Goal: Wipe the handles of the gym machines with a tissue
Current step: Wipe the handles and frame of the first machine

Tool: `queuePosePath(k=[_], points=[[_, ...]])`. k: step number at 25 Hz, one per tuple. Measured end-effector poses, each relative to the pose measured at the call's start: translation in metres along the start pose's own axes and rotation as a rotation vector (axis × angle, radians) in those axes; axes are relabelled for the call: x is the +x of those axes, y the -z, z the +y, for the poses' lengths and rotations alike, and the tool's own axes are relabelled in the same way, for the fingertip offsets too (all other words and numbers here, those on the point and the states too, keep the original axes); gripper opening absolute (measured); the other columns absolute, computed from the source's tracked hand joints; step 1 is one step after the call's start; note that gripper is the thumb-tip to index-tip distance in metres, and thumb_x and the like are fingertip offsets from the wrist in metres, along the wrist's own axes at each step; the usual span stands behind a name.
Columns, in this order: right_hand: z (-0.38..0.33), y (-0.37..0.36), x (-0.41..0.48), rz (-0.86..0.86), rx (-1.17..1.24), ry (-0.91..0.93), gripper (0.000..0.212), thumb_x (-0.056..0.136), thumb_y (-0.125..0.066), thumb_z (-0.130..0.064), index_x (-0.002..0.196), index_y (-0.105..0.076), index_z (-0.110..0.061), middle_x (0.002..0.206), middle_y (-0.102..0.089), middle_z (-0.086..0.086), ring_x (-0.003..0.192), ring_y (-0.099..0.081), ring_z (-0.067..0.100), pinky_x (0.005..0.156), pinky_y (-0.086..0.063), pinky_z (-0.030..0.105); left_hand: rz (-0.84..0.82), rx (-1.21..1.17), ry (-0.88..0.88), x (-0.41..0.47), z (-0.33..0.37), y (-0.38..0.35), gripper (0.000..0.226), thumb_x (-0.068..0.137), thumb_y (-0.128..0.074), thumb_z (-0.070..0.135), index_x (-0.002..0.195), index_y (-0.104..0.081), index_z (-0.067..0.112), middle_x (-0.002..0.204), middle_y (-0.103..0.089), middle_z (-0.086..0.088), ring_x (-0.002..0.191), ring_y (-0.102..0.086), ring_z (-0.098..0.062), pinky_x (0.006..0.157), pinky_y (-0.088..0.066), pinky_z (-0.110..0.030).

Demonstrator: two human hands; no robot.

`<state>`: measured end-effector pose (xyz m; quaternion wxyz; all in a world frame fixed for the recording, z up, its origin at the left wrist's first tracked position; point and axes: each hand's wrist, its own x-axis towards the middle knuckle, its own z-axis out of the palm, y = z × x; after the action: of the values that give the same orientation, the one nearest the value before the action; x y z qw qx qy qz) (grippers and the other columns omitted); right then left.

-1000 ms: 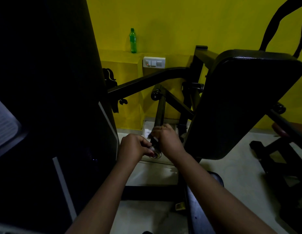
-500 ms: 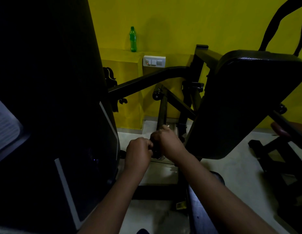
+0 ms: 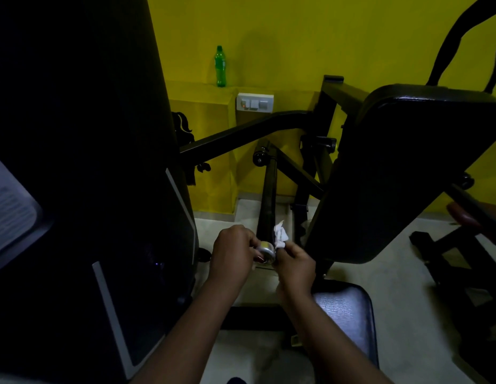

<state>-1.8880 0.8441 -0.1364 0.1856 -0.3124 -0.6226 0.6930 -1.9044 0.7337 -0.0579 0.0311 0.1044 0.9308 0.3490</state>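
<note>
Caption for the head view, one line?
Left hand grips the black machine handle at its silver end cap; right hand pinches crumpled white tissue beside it.

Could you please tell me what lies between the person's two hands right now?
In the head view, the silver end cap of the black handle sits between the left hand and the right hand, which holds the white tissue beside it.

The handle is a long black bar with a shiny silver end cap, sloping down toward the camera, and the tissue, white and crumpled, lies against its right side just above that cap.
</note>
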Motion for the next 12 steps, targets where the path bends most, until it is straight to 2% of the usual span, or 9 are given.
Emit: queuePosePath(k=[3,5,7,9,12], points=[[-0.010,-0.012,0.029,-0.104,0.305,-0.483,0.024,0.092,-0.043,0.008,0.086,-0.064,0.000,0.078,-0.065,0.015,0.066,-0.061,0.025,0.050,-0.054,0.029,-0.010,-0.004,0.033,0.004,0.001,0.002,0.012,0.072,-0.082,0.013,0.083,-0.078,0.016,0.090,-0.074,-0.004,0.082,-0.067,-0.016,0.075,-0.053,-0.028],[-0.015,-0.019,0.046,-0.256,0.464,-0.711,0.024,0.100,-0.037,-0.002,0.093,-0.059,0.006,0.086,-0.062,0.022,0.068,-0.063,0.029,0.055,-0.058,0.036,-0.013,-0.007,0.036,0.004,0.001,0.002,0.012,0.070,-0.083,0.013,0.081,-0.078,0.016,0.086,-0.074,-0.003,0.080,-0.067,-0.016,0.072,-0.053,-0.027],[-0.011,-0.017,0.038,-0.363,0.501,-0.774,0.025,0.101,-0.038,-0.004,0.094,-0.057,0.010,0.079,-0.064,0.026,0.060,-0.068,0.029,0.051,-0.058,0.036,0.011,-0.009,0.018,0.003,-0.001,0.001,0.011,0.070,-0.082,0.013,0.078,-0.078,0.018,0.083,-0.073,-0.002,0.078,-0.067,-0.015,0.069,-0.053,-0.027],[-0.005,-0.004,0.021,-0.426,0.518,-0.788,0.020,0.097,-0.040,0.005,0.088,-0.058,0.009,0.067,-0.064,0.023,0.050,-0.066,0.024,0.043,-0.055,0.028,0.042,0.010,0.017,0.000,-0.001,0.001,0.010,0.073,-0.081,0.014,0.079,-0.077,0.021,0.085,-0.073,0.000,0.077,-0.067,-0.014,0.070,-0.055,-0.030],[-0.009,-0.003,0.021,-0.503,0.552,-0.795,0.024,0.097,-0.037,0.008,0.087,-0.058,0.011,0.066,-0.064,0.025,0.049,-0.067,0.026,0.043,-0.055,0.030,0.057,0.045,0.024,0.000,0.000,0.001,0.013,0.072,-0.081,0.016,0.082,-0.077,0.023,0.087,-0.072,0.002,0.079,-0.066,-0.015,0.069,-0.054,-0.030]])
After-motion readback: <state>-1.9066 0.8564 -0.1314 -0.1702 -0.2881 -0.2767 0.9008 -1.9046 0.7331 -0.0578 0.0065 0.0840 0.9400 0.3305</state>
